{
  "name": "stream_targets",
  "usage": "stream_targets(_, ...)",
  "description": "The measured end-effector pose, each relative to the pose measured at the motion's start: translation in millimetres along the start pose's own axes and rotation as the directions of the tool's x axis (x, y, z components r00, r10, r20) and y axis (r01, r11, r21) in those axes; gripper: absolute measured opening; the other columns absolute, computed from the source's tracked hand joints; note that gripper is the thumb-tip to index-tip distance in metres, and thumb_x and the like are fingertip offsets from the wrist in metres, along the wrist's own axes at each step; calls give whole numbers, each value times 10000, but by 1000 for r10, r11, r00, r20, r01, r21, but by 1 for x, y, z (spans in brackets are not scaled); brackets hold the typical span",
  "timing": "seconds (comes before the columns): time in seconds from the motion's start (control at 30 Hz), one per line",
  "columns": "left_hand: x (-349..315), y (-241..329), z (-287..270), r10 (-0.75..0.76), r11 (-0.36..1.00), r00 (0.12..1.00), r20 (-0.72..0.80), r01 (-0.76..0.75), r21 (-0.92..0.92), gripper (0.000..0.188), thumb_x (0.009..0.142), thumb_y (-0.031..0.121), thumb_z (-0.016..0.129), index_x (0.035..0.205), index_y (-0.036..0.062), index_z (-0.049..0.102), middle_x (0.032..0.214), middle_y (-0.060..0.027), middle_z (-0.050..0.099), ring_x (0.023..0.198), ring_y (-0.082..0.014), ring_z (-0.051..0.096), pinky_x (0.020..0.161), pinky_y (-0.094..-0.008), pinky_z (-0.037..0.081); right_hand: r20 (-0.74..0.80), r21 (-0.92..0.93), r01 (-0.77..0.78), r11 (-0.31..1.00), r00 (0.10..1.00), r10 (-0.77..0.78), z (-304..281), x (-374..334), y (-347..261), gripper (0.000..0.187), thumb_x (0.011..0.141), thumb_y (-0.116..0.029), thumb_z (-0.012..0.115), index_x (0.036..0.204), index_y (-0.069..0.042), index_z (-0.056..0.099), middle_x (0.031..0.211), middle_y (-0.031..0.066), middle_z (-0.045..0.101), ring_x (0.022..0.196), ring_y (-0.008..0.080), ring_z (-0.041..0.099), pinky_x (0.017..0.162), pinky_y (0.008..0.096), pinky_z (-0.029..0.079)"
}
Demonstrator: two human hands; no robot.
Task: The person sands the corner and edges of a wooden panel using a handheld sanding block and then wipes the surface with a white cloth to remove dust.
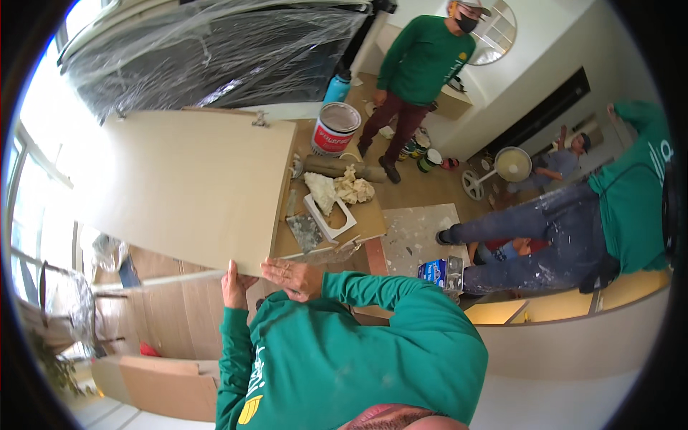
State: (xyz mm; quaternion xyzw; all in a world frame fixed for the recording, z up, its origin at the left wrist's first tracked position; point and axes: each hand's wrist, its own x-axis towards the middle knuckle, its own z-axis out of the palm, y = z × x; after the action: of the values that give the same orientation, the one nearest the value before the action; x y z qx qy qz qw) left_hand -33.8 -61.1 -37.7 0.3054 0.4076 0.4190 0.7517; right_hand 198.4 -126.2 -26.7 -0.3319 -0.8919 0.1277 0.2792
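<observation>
A large pale flat board (190, 183) lies on the work table, its near edge toward me. My left hand (235, 285) grips that edge, thumb up against it and the other fingers partly hidden. Close beside it, my right hand (295, 278) is at the board's near right corner, its fingers pressed together over the edge. A metal clip (260, 119) sits at the board's far right corner. To the right of the board, the table holds crumpled cream paper (354, 188), a white frame-like piece (340, 226) and a grey speckled square (306, 232).
A red-labelled paint bucket (334, 130) stands behind the clutter, near a blue bottle (337, 89). Plastic sheeting (215, 57) covers a dark surface at the back. One person (423, 64) stands far off; another (573, 229) is at the right. A blue package (438, 272) lies near my right elbow.
</observation>
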Motion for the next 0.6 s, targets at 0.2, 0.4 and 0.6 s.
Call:
stream_targets(0.2, 7, 0, -5, -23, 1000, 1000, 15, 23, -4, 559, 1025, 526, 549, 1264, 24, 609, 1036, -100, 747, 885, -205, 742, 777, -338, 611, -56, 16, 16, 1000, 998, -15, 1, 0, -4, 848, 752, -8, 678, 1542, 28, 372, 1628, 193, 335, 1526, 358, 294, 1245, 469, 305)
stream_targets(0.4, 7, -2, 1, -31, 999, 999, -13, 31, -28, 539, 1022, 518, 566, 1254, 33, 602, 1073, -102, 737, 885, -214, 740, 766, -338, 610, -10, -14, 47, 999, 999, -47, 3, -6, 2, 893, 785, -31, 673, 1586, 10, 281, 1645, 185, 306, 1542, 317, 270, 1256, 462, 279)
stream_targets(0.6, 13, -6, -9, -58, 998, 998, 21, 58, -8, 547, 1013, 531, 580, 1291, 59, 588, 1110, -77, 728, 923, -191, 726, 766, -322, 599, -30, -142, -186, 972, 982, 184, -3, -3, 35, 912, 801, -55, 696, 1596, 9, 253, 1667, 206, 226, 1559, 333, 207, 1265, 471, 242)
